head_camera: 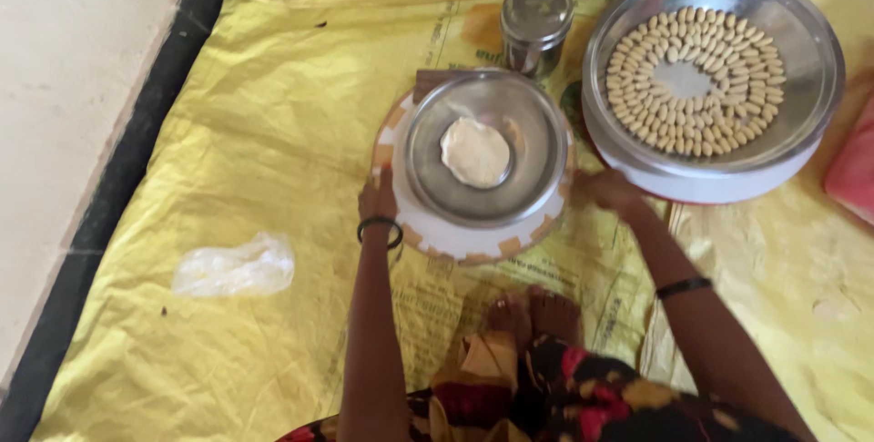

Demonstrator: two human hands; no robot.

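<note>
From where I watch, my left hand (377,198) rests against the left edge of the round white board (455,240), fingers (382,189) curled onto its rim; I cannot tell whether they grip it or only touch it. My right hand (608,193) sits at the board's right edge, blurred, fingers (592,185) bent toward the rim, and I cannot tell how tightly they close.

Between the two hands, on top of the board, stands a steel plate (487,146), and in its middle lies a flat disc of pale dough (474,152), well clear of both sets of fingers.

Just behind the board stands a small steel canister (535,25) with its lid on. To the board's right, almost touching it, a large steel tray (801,50) holds small pale dough pieces (696,80) laid in rings around a bare centre. To the board's left, well apart, a crumpled clear plastic bag (235,265) lies on the yellow sheet (273,123) that covers the floor. Near the board's front edge my bare feet (533,314) show above patterned cloth.
</note>
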